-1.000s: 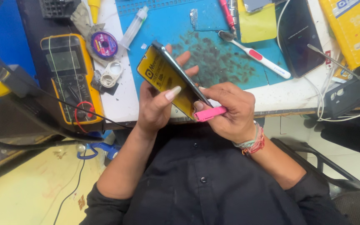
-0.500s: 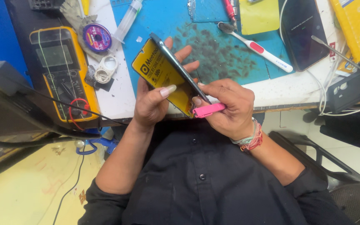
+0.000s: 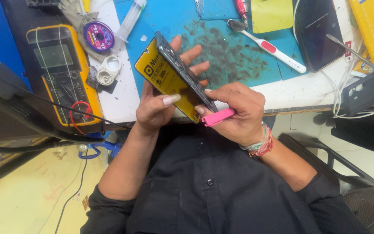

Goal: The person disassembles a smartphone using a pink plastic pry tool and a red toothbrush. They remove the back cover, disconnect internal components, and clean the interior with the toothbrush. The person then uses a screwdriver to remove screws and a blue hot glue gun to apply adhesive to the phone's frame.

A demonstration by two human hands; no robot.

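Note:
My left hand (image 3: 157,106) grips a smartphone (image 3: 172,80) tilted on its edge, its screen covered by a yellow sticker and its dark frame turned to the right. The thumb lies across the yellow face, and the fingers show behind the phone. My right hand (image 3: 239,113) holds a flat pink plastic tool (image 3: 218,117) against the phone's lower corner. Coloured thread bands circle the right wrist. Both hands hover just in front of the blue work mat (image 3: 221,47), above my black shirt.
A yellow multimeter (image 3: 63,73) with red and black leads lies at the left. A purple wire spool (image 3: 99,37), a syringe (image 3: 131,19), a white and red toothbrush (image 3: 267,45) and a second dark phone (image 3: 319,32) lie on the bench. A black chair (image 3: 347,182) stands right.
The phone and both hands have kept the same grip. The view has shifted slightly, with the bench items sitting a little higher in the frame.

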